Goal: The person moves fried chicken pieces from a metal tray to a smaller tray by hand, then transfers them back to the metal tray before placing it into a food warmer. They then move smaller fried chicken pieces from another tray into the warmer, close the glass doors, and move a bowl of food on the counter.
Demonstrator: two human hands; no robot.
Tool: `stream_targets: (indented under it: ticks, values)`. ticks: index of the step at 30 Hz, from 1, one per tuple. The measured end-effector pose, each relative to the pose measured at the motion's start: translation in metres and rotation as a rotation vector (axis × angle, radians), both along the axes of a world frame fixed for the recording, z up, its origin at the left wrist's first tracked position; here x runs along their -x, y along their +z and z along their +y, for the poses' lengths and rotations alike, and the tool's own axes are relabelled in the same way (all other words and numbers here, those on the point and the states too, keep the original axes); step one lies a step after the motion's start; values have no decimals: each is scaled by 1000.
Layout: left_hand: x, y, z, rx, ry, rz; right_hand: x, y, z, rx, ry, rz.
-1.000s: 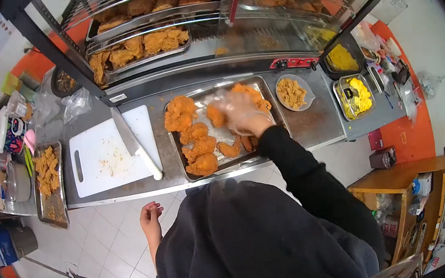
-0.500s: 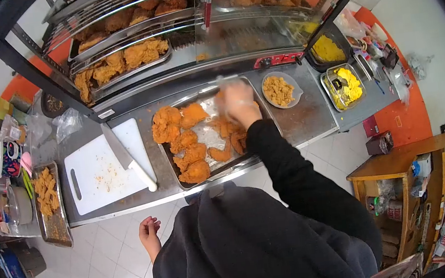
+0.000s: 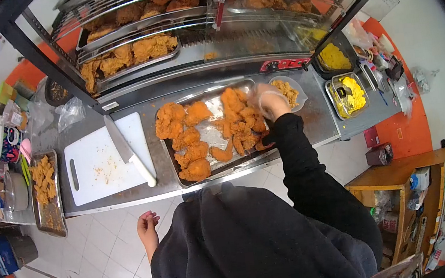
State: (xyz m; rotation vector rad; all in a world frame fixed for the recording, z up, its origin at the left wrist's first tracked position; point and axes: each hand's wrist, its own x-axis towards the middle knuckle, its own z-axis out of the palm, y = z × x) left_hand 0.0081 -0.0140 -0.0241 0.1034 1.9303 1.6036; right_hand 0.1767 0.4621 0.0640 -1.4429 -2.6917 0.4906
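My right hand (image 3: 272, 102), in what looks like a clear glove, is over the right edge of a metal tray (image 3: 215, 165) of fried chicken (image 3: 193, 152). A pale bowl of small crumbly fried bits (image 3: 286, 91) sits just beyond it, partly covered by the hand. My fingers are blurred, so whether they hold anything does not show. My left hand (image 3: 148, 224) hangs low in front of the counter, its fingers loosely bent and empty. To the tray's left lies a white cutting board (image 3: 87, 179) with a knife (image 3: 128, 152) across its right side.
A glass warming cabinet (image 3: 192, 68) with trays of fried chicken stands behind the counter. At far left is a narrow tray (image 3: 52, 217) of fried strips. Right of the bowl are a container of yellow food (image 3: 353, 94) and a dark pan (image 3: 334, 57). A wooden shelf (image 3: 393, 171) stands lower right.
My right hand has moved right, from above the chicken to the tray's right edge by the bowl. Chicken pieces it covered now show. My left hand stays low.
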Motion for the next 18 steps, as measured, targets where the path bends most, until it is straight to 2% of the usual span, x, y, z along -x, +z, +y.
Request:
stream_targets:
  ticks: [3, 4, 5, 7, 8, 10, 11, 12, 13, 14, 15, 17, 18]
  values:
    - [-1, 8, 7, 32, 14, 10, 21, -3, 16, -6, 131, -31]
    - [-1, 7, 8, 23, 2, 10, 34, 15, -1, -78, 108, 20]
    - [-1, 8, 9, 15, -10, 9, 46, 10, -6, -78, 108, 23]
    - [-3, 13, 13, 12, -7, 11, 63, -12, -8, 63, 248, -277]
    - [-4, 16, 15, 7, -2, 10, 68, -23, -11, 62, 252, -274]
    - [-5, 17, 14, -7, 18, 16, 77, -46, -17, -12, -134, -121]
    - [-6, 16, 11, -21, 31, 18, 78, -53, -16, -11, -125, -117]
    - [-6, 15, 8, -19, 38, 21, 74, -58, -14, -6, -82, -124]
    - [-6, 12, 4, -16, 38, 19, 74, -37, -25, -2, -39, -133]
    - [-7, 11, 1, -16, 38, 16, 66, -14, -36, -52, 145, -170]
    - [-7, 10, -1, -20, 45, 17, 63, -5, -40, -57, 152, -169]
    - [-10, 8, -5, -7, 72, 15, 56, 2, -40, -113, 165, 20]
    - [-11, 9, -7, -7, 81, 13, 57, -10, -32, 36, -40, 271]
